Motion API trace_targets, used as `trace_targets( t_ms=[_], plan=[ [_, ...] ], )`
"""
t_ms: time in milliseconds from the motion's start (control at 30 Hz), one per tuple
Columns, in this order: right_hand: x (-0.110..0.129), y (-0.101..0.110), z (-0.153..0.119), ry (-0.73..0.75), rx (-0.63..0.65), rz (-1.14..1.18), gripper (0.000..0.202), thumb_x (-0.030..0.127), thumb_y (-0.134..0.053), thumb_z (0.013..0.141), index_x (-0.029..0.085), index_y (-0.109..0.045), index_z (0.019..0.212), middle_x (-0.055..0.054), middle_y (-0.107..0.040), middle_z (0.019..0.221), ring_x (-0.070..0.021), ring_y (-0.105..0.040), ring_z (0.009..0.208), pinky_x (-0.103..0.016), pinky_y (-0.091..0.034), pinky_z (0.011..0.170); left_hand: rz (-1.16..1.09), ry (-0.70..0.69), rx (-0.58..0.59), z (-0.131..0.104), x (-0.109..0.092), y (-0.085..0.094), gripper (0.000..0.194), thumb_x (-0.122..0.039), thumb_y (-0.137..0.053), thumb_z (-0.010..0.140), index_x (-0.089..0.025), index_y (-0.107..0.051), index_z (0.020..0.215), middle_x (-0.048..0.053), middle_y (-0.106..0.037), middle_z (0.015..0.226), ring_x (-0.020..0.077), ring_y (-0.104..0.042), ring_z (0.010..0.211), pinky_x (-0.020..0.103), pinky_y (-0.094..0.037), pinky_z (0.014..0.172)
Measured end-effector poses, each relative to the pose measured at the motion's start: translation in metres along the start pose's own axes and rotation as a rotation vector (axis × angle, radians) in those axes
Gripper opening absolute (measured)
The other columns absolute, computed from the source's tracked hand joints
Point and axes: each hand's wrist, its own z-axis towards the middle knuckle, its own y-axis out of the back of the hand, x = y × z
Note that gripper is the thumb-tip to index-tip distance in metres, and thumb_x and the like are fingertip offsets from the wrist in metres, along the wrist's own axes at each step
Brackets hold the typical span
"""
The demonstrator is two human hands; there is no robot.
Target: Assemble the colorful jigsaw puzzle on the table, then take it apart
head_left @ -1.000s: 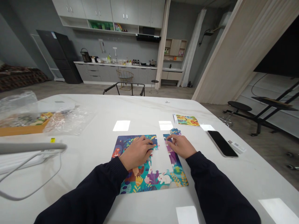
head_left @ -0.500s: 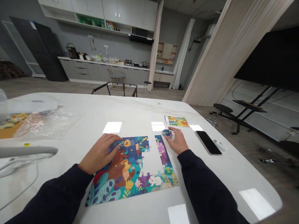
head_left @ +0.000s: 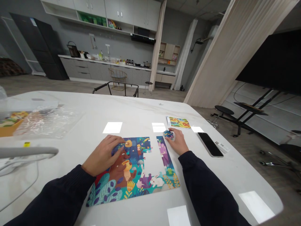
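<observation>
A jigsaw puzzle with a brown bear and white rabbits lies on the white table, with an unfilled gap in its upper right part. My left hand rests over the puzzle's upper left area, fingers stretched out and lying on it. In my right hand, just beyond the puzzle's top right corner, is a dark blue puzzle piece pinched between thumb and fingers. Whether it is one piece or several stacked is hard to tell.
A colourful picture card lies behind my right hand. To the right is a black phone beside a small white packet. Clear plastic wrapping and a yellow box are at the left, near a grey curved bar and a white cable.
Both hands stay almost where they were. The left hand shifts very slightly to the right over the puzzle, and the piece in my right hand turns a little.
</observation>
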Motion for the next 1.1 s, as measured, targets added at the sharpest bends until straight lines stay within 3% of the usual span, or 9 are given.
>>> trace_targets(
  t_ms=[233, 467, 633, 867, 1100],
  plan=[
    [0.005, -0.001, 0.001, -0.048, -0.012, 0.027, 0.052, 0.043, -0.074, 0.082, 0.023, -0.061, 0.128, -0.012, -0.067, 0.132, -0.0344, -0.054, 0.13, -0.055, -0.041, 0.112, -0.008, -0.01, 0.026, -0.002, 0.001, -0.003, 0.025, -0.034, -0.052, 0.104, -0.023, -0.069, 0.119, 0.009, -0.07, 0.121, 0.0287, -0.059, 0.119, 0.047, -0.051, 0.104],
    [0.007, 0.001, 0.001, -0.071, -0.013, 0.068, 0.045, 0.039, -0.075, 0.08, 0.024, -0.062, 0.121, -0.01, -0.07, 0.124, -0.032, -0.058, 0.123, -0.053, -0.043, 0.109, -0.012, -0.011, 0.014, -0.001, 0.0, -0.003, 0.025, -0.035, -0.052, 0.103, -0.024, -0.07, 0.117, 0.008, -0.071, 0.12, 0.0286, -0.06, 0.118, 0.047, -0.052, 0.104],
    [0.025, 0.005, 0.003, -0.038, -0.066, 0.13, 0.047, 0.039, -0.078, 0.08, 0.024, -0.061, 0.121, -0.01, -0.069, 0.125, -0.033, -0.058, 0.124, -0.053, -0.043, 0.11, -0.014, -0.015, 0.006, -0.001, -0.001, -0.005, 0.024, -0.032, -0.053, 0.103, -0.024, -0.07, 0.117, 0.008, -0.071, 0.12, 0.0289, -0.06, 0.118, 0.048, -0.051, 0.104],
    [0.064, -0.02, -0.004, 0.094, 0.105, 0.112, 0.039, 0.037, -0.084, 0.082, 0.026, -0.066, 0.115, -0.008, -0.07, 0.121, -0.032, -0.058, 0.12, -0.05, -0.044, 0.107, -0.014, -0.022, 0.02, -0.001, -0.005, -0.01, 0.024, -0.026, -0.053, 0.101, -0.023, -0.07, 0.116, 0.009, -0.071, 0.121, 0.0292, -0.06, 0.118, 0.048, -0.052, 0.102],
    [0.067, -0.022, -0.004, 0.141, 0.19, 0.066, 0.029, 0.04, -0.08, 0.088, 0.025, -0.07, 0.111, -0.008, -0.073, 0.117, -0.0324, -0.057, 0.117, -0.051, -0.043, 0.106, -0.011, -0.023, 0.02, -0.001, -0.006, -0.009, 0.022, -0.026, -0.053, 0.101, -0.022, -0.072, 0.113, 0.009, -0.071, 0.12, 0.0289, -0.06, 0.117, 0.047, -0.052, 0.101]
  ],
)
